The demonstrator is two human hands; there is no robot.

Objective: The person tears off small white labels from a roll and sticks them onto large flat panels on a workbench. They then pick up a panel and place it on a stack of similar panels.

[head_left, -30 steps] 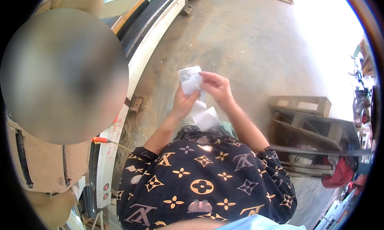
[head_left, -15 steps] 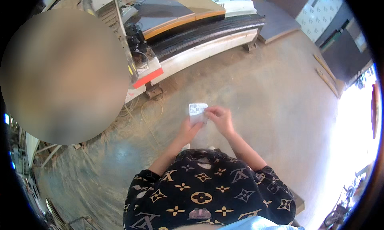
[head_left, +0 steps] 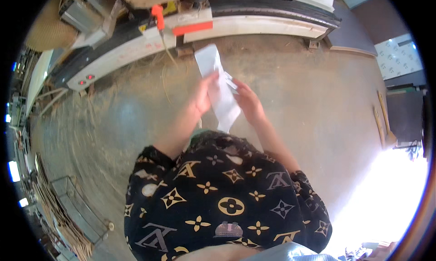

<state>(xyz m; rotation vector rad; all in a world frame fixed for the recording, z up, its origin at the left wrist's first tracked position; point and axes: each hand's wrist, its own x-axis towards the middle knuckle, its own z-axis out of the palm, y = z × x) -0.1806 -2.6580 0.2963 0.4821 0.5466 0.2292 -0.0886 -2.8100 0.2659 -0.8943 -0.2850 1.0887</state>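
- Paper strip [head_left: 220, 97], white and long, is in the air above the concrete floor [head_left: 299, 97], between your two hands; its near end hangs close to your black patterned shirt [head_left: 227, 179].
- Your left hand [head_left: 202, 96] closes on the strip's left edge, with the thumb lying over the paper. It is better to keep this grip light, so the strip will not crease.
- Your right hand [head_left: 249, 103] has bent fingers, only little open, at the strip's right edge, beside a small white piece with dark marks [head_left: 231, 82]. Blur hides it, so I cannot tell if they pinch this piece.
- For good handling, work with fingertips only and hold the strip flat near that edge.
- Please keep the near end free from the shirt, because thin paper may catch or fold.
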